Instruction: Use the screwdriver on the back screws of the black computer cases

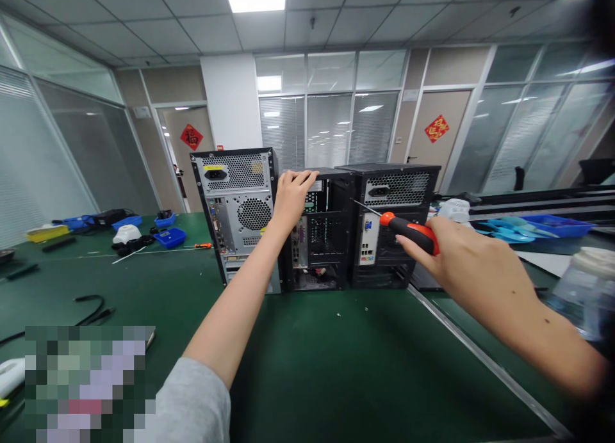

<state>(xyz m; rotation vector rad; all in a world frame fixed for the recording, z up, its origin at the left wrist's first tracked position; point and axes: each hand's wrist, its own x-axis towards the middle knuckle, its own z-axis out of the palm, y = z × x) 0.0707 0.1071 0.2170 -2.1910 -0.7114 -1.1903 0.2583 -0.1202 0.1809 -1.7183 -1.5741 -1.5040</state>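
Three black computer cases stand side by side, backs toward me, on the green table [336,366]. My left hand [292,196] is closed over the top rear edge of the middle case [323,238], next to the left case [237,206]. My right hand [446,251] grips a screwdriver [408,232] with an orange and black handle. Its thin shaft points up and left at the upper rear corner of the right case [391,219].
Blue trays [169,237], a small orange screwdriver [203,246], black cables [91,308] and a white object lie at the far left. A clear plastic bottle [583,292] stands at the right, near a blue tray [552,225]. A metal strip [480,360] runs along the table's right side.
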